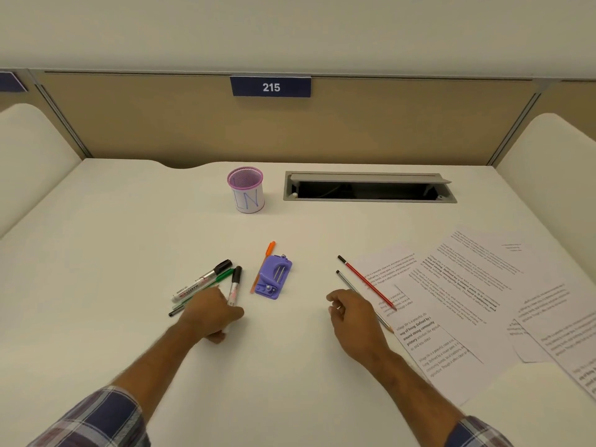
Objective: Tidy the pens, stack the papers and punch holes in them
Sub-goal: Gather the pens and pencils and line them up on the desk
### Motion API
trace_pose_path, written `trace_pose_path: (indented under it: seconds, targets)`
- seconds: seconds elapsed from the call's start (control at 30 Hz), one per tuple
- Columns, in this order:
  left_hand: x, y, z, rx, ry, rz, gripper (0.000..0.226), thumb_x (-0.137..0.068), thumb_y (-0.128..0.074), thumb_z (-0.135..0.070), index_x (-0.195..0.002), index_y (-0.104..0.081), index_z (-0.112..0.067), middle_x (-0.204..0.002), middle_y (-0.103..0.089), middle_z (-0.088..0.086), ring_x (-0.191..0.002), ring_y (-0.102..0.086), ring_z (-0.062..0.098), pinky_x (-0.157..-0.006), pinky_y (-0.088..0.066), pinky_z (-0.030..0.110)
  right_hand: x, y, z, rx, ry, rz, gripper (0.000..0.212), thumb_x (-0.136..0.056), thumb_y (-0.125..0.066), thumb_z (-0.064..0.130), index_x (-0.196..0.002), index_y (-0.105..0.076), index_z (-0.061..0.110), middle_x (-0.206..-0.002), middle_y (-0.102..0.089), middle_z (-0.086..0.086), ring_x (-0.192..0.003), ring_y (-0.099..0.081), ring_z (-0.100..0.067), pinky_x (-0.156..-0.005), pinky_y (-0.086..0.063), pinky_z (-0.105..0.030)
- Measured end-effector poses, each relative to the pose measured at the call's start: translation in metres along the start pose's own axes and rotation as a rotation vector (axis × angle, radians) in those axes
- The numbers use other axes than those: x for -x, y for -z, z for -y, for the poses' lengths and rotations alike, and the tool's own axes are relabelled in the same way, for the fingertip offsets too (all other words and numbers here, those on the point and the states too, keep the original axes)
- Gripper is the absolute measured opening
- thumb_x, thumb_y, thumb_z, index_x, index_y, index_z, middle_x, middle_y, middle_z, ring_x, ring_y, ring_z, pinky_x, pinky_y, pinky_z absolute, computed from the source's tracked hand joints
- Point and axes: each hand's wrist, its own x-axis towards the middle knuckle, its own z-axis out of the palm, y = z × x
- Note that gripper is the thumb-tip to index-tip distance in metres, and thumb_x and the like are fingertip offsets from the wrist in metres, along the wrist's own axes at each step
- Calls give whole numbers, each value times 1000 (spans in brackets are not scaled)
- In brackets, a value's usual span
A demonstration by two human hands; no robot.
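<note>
My left hand (211,312) lies over the near ends of a cluster of pens and grips the white marker with a black cap (234,285). Beside it lie a larger white marker (200,282) and a green pen (222,276). A purple hole punch (273,277) sits mid-desk with an orange pen (263,266) along its left side. My right hand (353,312) hovers with loosely curled fingers over a grey pencil (346,282); a red pencil (366,282) lies just right of it. Printed papers (467,295) are spread loosely at the right. A pink mesh pen cup (245,190) stands at the back.
An open grey cable hatch (369,187) is set into the white desk (129,240) behind the papers. Beige partition panels with a blue sign "215" (271,87) close off the back; white side dividers stand left and right.
</note>
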Motion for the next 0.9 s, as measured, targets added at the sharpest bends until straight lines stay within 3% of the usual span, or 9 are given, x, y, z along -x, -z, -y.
trace_pose_path:
  seconds: [0.07, 0.2, 0.27, 0.33, 0.4, 0.47, 0.6, 0.73, 0.9]
  targets:
    - [7, 5, 5, 80, 56, 54, 21, -70, -56, -15, -71, -63, 5, -53, -67, 17, -43, -65, 32, -49, -61, 39, 1, -2, 1, -17, 6, 5, 20, -92, -57, 9, -109, -66, 16, -101, -64, 5, -88, -60, -9, -85, -53, -28]
    - [13, 3, 13, 306, 107, -9, 15, -80, -44, -10, -91, -51, -5, -62, -57, 13, -42, -64, 30, -43, -50, 26, 2, -7, 2, -36, 11, 10, 17, -91, -61, 14, -106, -66, 19, -96, -65, 6, -81, -60, -9, -80, -54, -28]
    - [18, -1, 17, 327, 79, -85, 18, -92, -45, -26, -91, -52, -10, -67, -53, 8, -42, -60, 24, -43, -43, 23, 3, -7, 1, -43, 10, 12, 15, -90, -62, 18, -105, -66, 20, -94, -65, 6, -79, -61, -11, -78, -54, -29]
    - [24, -4, 21, 282, 20, -153, 47, -97, -37, -58, -89, -56, -16, -65, -50, 5, -45, -55, 21, -40, -40, 22, 4, -7, 0, -47, 12, 7, 15, -90, -63, 21, -104, -66, 22, -91, -64, 7, -76, -60, -11, -76, -54, -28]
    - [32, -8, 22, 257, -67, -184, 61, -96, -28, -67, -94, -59, -14, -66, -52, 4, -48, -52, 21, -39, -40, 23, 5, -7, 0, -52, 20, 4, 15, -90, -63, 23, -104, -66, 23, -88, -64, 9, -74, -60, -11, -75, -54, -27]
    - [39, -13, 22, 330, -168, -173, 52, -100, -28, -59, -98, -58, -17, -73, -60, 4, -50, -51, 20, -46, -42, 26, 6, -7, 1, -60, 23, 8, 15, -90, -63, 23, -104, -66, 23, -88, -64, 10, -74, -60, -12, -75, -54, -29]
    - [52, -21, 17, 434, -320, -80, 29, -104, -40, -39, -93, -57, -19, -57, -57, -1, -52, -51, 15, -54, -45, 31, -4, 5, -3, -37, 24, -82, 14, -91, -62, 17, -103, -68, 19, -88, -64, 9, -72, -58, -10, -71, -48, -24]
    - [60, -29, 4, 541, -284, -18, 12, -105, -46, -22, -102, -56, -16, -77, -64, -1, -55, -56, 11, -51, -47, 22, -16, 27, -16, 103, -69, -202, 15, -92, -57, 13, -101, -68, 14, -97, -68, -1, -83, -61, -17, -75, -48, -30]
    - [64, -40, -11, 646, -239, 21, 14, -105, -46, -23, -111, -58, -21, -77, -53, -1, -52, -40, 9, -48, -35, 21, -16, 32, -28, 350, -174, -109, 21, -93, -56, 20, -110, -64, 9, -111, -64, -8, -101, -63, -26, -84, -52, -36]
